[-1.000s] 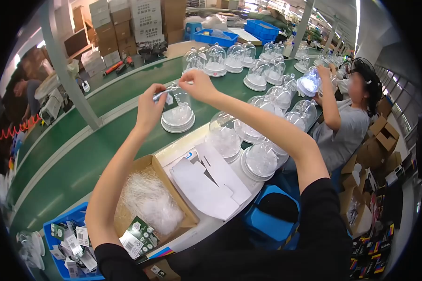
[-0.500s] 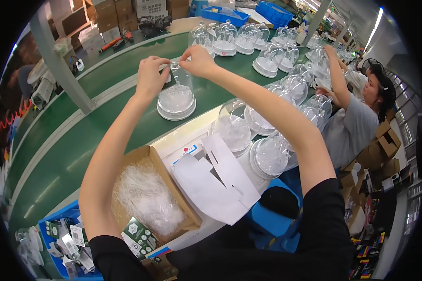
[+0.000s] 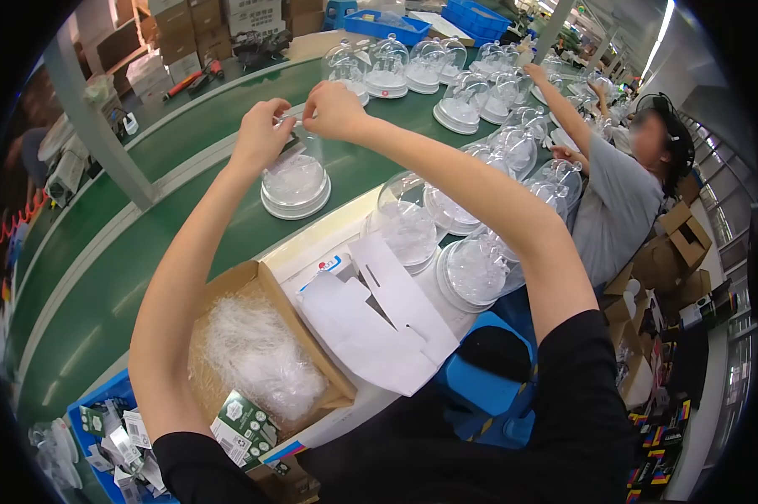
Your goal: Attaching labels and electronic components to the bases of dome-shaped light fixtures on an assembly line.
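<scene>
A clear dome on a round white base [image 3: 297, 186] stands on the green conveyor in front of me. Both hands meet above its top, where the knob is mostly covered by fingers. My left hand [image 3: 264, 134] is closed in a pinch on the near-left side of the knob. Beside it, my right hand [image 3: 335, 111] also pinches, thumb and fingertips together. Whatever thin thing lies between the fingertips is too small to make out. A small dark card [image 3: 292, 151] hangs under my left fingers against the dome.
Nearer me, a cardboard box [image 3: 345, 395] holds clear plastic strands [image 3: 265, 357], with a green-and-white card [image 3: 244, 428] beside them. White cut card [image 3: 379, 323] lies to its right. A blue bin [image 3: 85, 424] holds small cards. More domes [image 3: 471, 273] crowd the right; a co-worker [image 3: 618, 185] reaches among them.
The whole view has shifted slightly, so the dome and hands appear further left. My hands remain pinched at the dome's top. The co-worker's raised arm has reached further out.
</scene>
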The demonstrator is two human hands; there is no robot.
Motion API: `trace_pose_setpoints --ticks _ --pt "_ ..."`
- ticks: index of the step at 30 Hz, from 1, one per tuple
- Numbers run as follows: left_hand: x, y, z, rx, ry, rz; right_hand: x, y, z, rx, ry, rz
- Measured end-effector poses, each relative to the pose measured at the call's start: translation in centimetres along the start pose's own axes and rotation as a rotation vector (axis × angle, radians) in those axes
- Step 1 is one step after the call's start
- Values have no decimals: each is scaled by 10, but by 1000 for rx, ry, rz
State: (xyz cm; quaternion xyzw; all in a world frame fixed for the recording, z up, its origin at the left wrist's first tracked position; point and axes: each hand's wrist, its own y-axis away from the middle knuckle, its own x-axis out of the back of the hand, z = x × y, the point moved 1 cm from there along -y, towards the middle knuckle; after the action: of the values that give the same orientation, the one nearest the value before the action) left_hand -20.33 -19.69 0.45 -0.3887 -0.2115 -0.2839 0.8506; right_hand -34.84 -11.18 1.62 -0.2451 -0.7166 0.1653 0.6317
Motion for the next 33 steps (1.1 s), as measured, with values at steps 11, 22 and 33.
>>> trace_pose_setpoints --ticks 11,22,33 --pt "10 13 15 -225 -202 12 9 0 -22 -239 -427 -133" --pt "21 20 21 -331 -404 -63 -4 -4 -17 33 -293 -165" --pt "30 14 16 -323 -342 -141 31 0 -36 211 64 -207"
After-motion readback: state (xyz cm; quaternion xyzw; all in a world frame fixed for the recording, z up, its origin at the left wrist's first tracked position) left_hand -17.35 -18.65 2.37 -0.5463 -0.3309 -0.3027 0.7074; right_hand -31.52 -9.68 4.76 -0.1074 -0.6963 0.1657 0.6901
